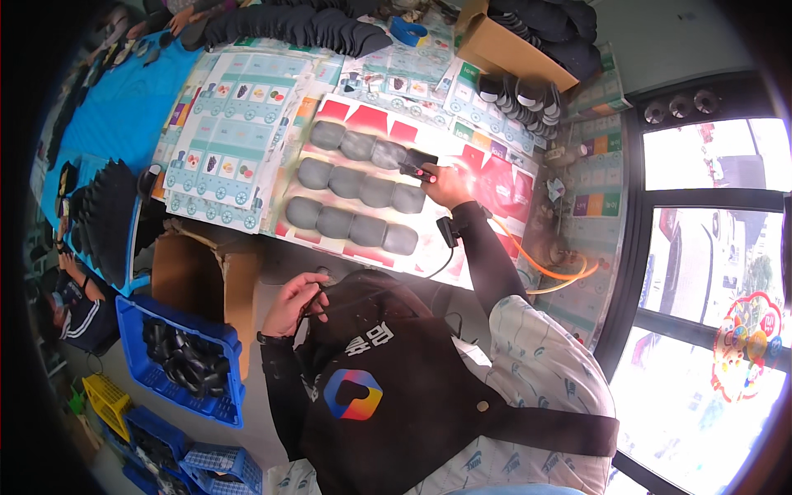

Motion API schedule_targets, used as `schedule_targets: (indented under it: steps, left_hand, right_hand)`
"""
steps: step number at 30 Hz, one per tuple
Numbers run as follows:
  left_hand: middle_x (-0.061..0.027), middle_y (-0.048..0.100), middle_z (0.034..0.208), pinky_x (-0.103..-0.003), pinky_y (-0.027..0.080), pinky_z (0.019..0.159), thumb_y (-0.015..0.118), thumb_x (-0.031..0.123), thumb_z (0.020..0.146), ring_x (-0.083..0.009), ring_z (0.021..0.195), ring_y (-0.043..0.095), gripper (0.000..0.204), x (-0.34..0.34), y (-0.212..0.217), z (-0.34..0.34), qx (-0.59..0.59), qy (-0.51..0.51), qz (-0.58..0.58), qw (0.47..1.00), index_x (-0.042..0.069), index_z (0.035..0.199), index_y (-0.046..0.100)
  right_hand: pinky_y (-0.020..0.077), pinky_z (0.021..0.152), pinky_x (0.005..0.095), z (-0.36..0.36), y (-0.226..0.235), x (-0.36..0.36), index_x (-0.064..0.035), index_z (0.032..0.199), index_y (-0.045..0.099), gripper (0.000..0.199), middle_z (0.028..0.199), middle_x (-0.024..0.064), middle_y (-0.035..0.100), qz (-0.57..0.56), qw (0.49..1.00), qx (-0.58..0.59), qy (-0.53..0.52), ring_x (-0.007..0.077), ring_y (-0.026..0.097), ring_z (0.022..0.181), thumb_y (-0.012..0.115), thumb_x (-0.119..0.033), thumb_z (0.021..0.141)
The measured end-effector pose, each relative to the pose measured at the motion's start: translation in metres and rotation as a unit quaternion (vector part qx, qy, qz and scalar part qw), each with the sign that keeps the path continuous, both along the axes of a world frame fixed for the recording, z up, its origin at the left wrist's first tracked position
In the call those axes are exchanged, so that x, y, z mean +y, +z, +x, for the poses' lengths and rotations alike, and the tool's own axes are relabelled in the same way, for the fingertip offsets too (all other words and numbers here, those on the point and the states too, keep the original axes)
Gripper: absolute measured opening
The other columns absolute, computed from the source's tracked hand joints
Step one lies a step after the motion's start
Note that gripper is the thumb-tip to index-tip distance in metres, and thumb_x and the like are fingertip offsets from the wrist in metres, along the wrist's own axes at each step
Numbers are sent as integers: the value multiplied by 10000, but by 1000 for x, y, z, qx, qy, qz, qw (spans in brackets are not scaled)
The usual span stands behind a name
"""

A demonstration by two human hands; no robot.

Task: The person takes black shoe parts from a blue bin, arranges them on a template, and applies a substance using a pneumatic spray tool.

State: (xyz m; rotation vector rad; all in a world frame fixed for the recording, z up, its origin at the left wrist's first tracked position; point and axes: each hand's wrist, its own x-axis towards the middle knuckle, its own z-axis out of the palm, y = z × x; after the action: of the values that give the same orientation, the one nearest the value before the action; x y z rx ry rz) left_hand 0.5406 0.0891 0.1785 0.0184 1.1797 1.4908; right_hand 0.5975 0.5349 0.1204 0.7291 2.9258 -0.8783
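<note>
Over the work board (pixel 276 227) on the table, my right hand (pixel 446 186) grips a black spray gun (pixel 418 165), close to the end of the farthest row of pads. Grey rounded pads (pixel 360 185) lie on the board in three rows, nearly touching one another, with reddish and pale stain around them. In front of the dark apron (pixel 371 363), my left hand (pixel 295 302) is raised off the table with its fingers curled. Something dark shows at those fingers, too small to name.
An orange hose (pixel 536 266) loops right of my right forearm. Printed sheets (pixel 223 148) are stacked at left. Dark pads (pixel 297 31) line the back, near a cardboard box (pixel 499 49). Below left, a blue crate (pixel 136 330) holds black pieces. Another person (pixel 87 309) is at far left.
</note>
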Motion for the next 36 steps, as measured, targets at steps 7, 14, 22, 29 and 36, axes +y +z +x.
schedule_targets:
  steps: [7, 14, 22, 29, 36]
  left_hand:
    - [-84, 666, 892, -308, 600, 680, 522, 163, 1057, -131, 700, 655, 281, 9, 6, -2, 4, -1, -5, 1000, 21, 1287, 598]
    - [-120, 661, 953, -303, 558, 702, 501, 202, 1075, -209, 721, 692, 317, 27, 14, 7, -14, -76, -31, 997, 26, 1334, 552]
    - [-135, 663, 981, -293, 538, 675, 512, 143, 1053, -212, 699, 655, 350, 49, 16, 20, -31, -71, -51, 996, 33, 1384, 534]
    - [-162, 652, 998, -306, 549, 663, 483, 109, 1047, -217, 713, 654, 377, 59, 22, 18, -25, -68, -61, 995, 25, 1413, 514]
    - [-155, 661, 970, -307, 543, 612, 480, 169, 1056, -204, 657, 649, 393, 66, 19, 21, 3, -55, -68, 996, 8, 1415, 498]
  right_hand:
    - [532, 783, 509, 4, 6, 9, -97, 1035, 698, 275, 868, 225, 700, 29, 999, -11, -9, 440, 676, 870, 633, -190, 785]
    - [545, 811, 406, -60, -6, 80, -39, 1023, 745, 334, 919, 232, 734, -114, 992, -38, -32, 349, 714, 880, 676, -205, 741]
    - [476, 557, 394, -121, 34, 103, 8, 782, 702, 236, 702, 143, 685, -165, 973, -159, -15, 261, 654, 629, 597, -192, 711]
    - [491, 577, 401, -133, 19, 114, 22, 699, 680, 186, 702, 196, 678, -192, 967, -170, 2, 311, 673, 645, 574, -126, 659]
    - [444, 538, 396, -127, 22, 122, 0, 706, 648, 180, 664, 128, 649, -216, 955, -203, -4, 261, 608, 583, 591, -155, 636]
